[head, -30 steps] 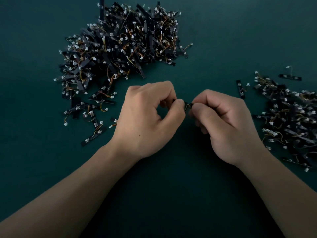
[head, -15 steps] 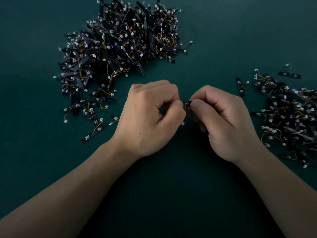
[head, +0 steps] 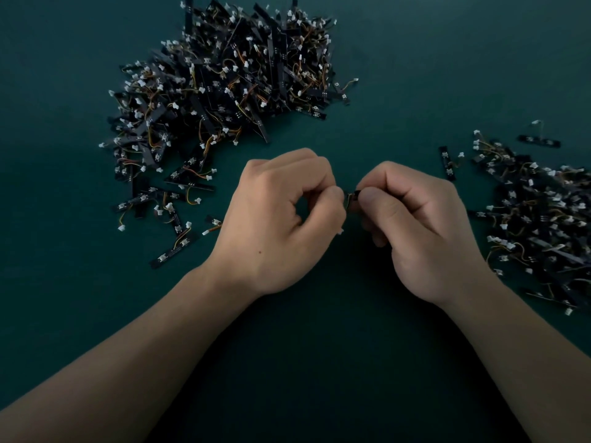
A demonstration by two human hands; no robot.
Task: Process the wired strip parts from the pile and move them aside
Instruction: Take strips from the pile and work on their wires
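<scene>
One small black wired strip part (head: 351, 199) is pinched between both hands, left hand (head: 281, 219) and right hand (head: 419, 231) each curled on an end; it seems to run hand to hand. Two heaps, uncountable: the tangled black-strip pile (head: 230, 84) beyond the left hand, and the set-aside heap (head: 543, 219) beside the right hand, which is nearer it.

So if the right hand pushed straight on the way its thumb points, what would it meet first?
Likely the left hand, nearly touching it; only the strip part both hands pinch lies between them.
</scene>
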